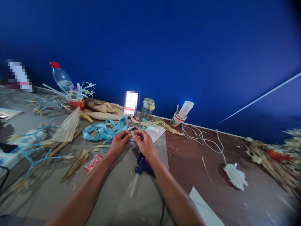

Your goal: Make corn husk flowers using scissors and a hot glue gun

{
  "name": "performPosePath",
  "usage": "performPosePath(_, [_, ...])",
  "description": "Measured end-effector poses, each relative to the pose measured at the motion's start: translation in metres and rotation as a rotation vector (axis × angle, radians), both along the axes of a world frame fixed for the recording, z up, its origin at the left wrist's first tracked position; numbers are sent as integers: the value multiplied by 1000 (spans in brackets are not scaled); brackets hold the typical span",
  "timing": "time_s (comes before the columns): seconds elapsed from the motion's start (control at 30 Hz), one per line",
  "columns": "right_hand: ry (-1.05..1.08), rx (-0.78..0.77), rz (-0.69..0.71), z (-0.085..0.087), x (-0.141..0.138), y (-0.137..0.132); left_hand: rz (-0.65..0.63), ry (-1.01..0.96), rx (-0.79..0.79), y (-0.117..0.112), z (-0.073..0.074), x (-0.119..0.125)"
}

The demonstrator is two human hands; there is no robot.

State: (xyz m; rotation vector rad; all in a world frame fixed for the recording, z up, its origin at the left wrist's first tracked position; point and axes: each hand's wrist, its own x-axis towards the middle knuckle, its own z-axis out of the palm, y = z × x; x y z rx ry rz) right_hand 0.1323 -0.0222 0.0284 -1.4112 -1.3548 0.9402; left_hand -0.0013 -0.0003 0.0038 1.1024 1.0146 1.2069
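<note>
The left hand (120, 142) and right hand (145, 143), fingers pinched nearly closed, hold a small pale piece (132, 133) between them, seemingly mid-work; the blue stems (35, 161) at left look assembled, while blue ribbon (98, 131) farther off lies loose.

Dim, cool light over your counter (188, 169), soft shadows across its surface | blue wall (164, 47) darkening toward the right corners | pixelated white patch (131, 103) glaring beyond your hands (119, 142) | flowers (293, 142) at far right stretched, blurred
</note>
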Motion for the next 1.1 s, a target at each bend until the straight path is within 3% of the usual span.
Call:
performPosePath(0.2, [-48, 89, -40, 1, -2, 3, -51, 108, 19, -2, 5, 1])
performPosePath(0.4, [66, 56, -76, 6, 0, 5, -124, 70, 8, -5, 8, 4])
performPosePath(0.53, [98, 7, -47, 7, 3, 3, -88, 83, 23, -5, 8, 5])
performPosePath(0.77, [54, 16, -115, 8, 42, -8, -13, 16, -9, -5, 6, 2])
performPosePath(0.9, [-53, -15, -51, 10, 54, -17, 50, -112, -15, -1, -2, -1])
performPosePath(1.03, [-177, -49, 92, 13, 48, -22, 75, -177, 9, 4, -9, -3])
performPosePath(1.1, [-189, -35, 92, 14, 45, -23, 72, -185, 19, 6, -11, -4])
